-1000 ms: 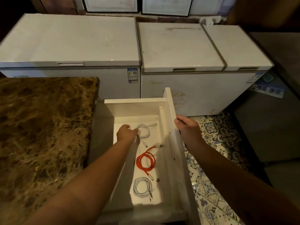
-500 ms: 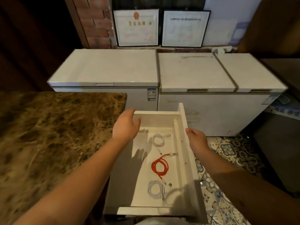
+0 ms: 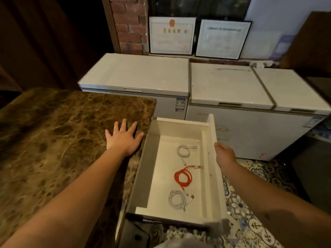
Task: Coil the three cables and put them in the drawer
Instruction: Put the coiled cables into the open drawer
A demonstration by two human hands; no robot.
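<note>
The white drawer (image 3: 213,169) stands pulled out beside the brown marbled bench (image 3: 62,140), and all three cables lie coiled on its floor in a row, apart from one another. Farthest from the person is a white cable (image 3: 183,151), its loop loose and one plug end trailing toward the drawer's right inner wall. In the middle sits the red cable (image 3: 183,178), wound into a tighter ring with a pale plug reaching to the right. Nearest the person is the second white cable (image 3: 177,199), also a ring, with its plugs sticking out to the right and downward. The left hand (image 3: 123,138) lies flat on the bench near its right edge, just beside the drawer, palm down with the fingers straight and spread, holding nothing. The right hand (image 3: 224,154) is at the drawer's front panel, on its outer side about halfway along; its fingers are hidden behind the panel, so I cannot tell whether they are curled round the edge or only resting against it. Behind the drawer stand white chest freezers (image 3: 231,86), with two framed certificates (image 3: 172,35) propped against the wall above them, and patterned tiles (image 3: 247,208) cover the floor to the right.
</note>
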